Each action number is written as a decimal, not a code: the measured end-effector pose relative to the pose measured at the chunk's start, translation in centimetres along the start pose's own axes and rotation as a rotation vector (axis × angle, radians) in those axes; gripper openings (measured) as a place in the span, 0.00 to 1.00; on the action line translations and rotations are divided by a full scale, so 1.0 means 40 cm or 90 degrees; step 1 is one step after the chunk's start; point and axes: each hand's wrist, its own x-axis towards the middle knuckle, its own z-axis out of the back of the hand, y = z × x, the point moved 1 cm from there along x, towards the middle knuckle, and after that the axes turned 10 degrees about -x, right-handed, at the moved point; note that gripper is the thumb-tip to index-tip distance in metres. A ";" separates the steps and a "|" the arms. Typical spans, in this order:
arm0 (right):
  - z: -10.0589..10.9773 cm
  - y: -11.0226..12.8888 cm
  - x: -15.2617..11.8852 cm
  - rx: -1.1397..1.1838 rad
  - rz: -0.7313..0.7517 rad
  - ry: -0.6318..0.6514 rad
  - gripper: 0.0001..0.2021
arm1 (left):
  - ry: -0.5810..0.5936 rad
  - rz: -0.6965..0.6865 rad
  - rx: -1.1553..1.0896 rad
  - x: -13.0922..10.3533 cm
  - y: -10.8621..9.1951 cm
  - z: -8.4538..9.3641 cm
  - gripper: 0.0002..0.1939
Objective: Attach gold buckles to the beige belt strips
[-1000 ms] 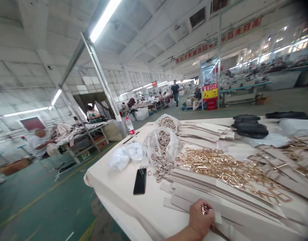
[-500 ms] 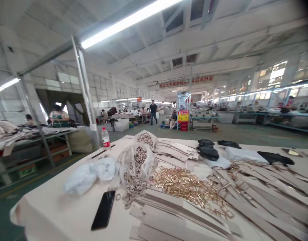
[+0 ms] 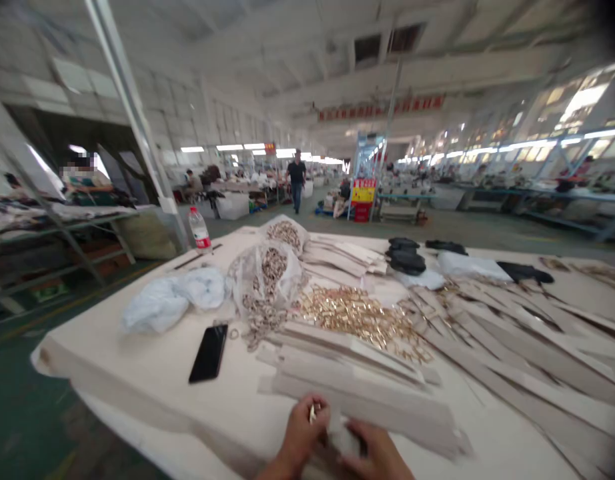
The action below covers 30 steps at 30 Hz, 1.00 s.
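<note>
The left hand [image 3: 301, 430] is curled, its thumb and fingers pinching a gold metal piece [image 3: 313, 413] that shows at the top of the grip. Just to its right, the right hand [image 3: 376, 452] bends its fingers in beside a pale strip [image 3: 341, 440] lying between the two hands; blur hides whether those fingers close on it. Immediately beyond both hands lies a stack of flat beige strips [image 3: 357, 393], running off past the right hand. Out to the left of the left hand, well apart from it, a dark phone [image 3: 208, 353] lies flat on the pale table covering [image 3: 137, 373]. Beyond the stack, straight ahead of the hands, spreads a heap of gold buckles [image 3: 362, 317], with many long strips [image 3: 517, 347] fanned out to its right. Ahead and left of the left hand, small rings [image 3: 273, 267] spill from a clear plastic bag [image 3: 245, 277], near white plastic bundles [image 3: 155, 303]. Farther ahead, black bundles [image 3: 406, 260] sit beyond the buckles, and a bottle with a red cap [image 3: 199, 230] stands far left. Past the table, a person in dark clothes [image 3: 296, 177] is upright in the aisle.
</note>
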 end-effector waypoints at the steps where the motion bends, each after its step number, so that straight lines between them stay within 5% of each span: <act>1: -0.001 -0.017 -0.007 0.010 -0.023 0.051 0.18 | 0.014 -0.004 -0.003 -0.024 0.004 0.004 0.17; 4: 0.008 -0.057 -0.023 -0.002 -0.041 0.146 0.17 | 0.028 -0.025 -0.018 -0.030 -0.007 0.000 0.16; 8: 0.020 -0.064 -0.020 0.091 -0.048 0.151 0.16 | 0.105 -0.029 0.033 -0.011 -0.003 -0.026 0.15; 16: -0.046 -0.073 -0.045 0.390 -0.187 0.279 0.23 | 0.185 -0.070 0.119 -0.047 0.013 -0.011 0.11; 19: -0.048 -0.051 -0.047 0.302 -0.107 0.205 0.31 | 0.207 -0.036 0.100 -0.051 0.012 -0.007 0.12; 22: -0.051 -0.017 -0.047 0.136 -0.030 0.121 0.24 | 0.204 -0.057 0.135 -0.061 0.009 -0.012 0.11; 25: -0.065 -0.006 -0.055 0.050 -0.037 0.092 0.18 | 0.202 -0.077 0.174 -0.067 0.010 -0.011 0.10; 30: -0.083 -0.039 -0.084 0.068 -0.024 0.069 0.22 | 0.187 -0.104 0.224 -0.062 0.022 0.015 0.11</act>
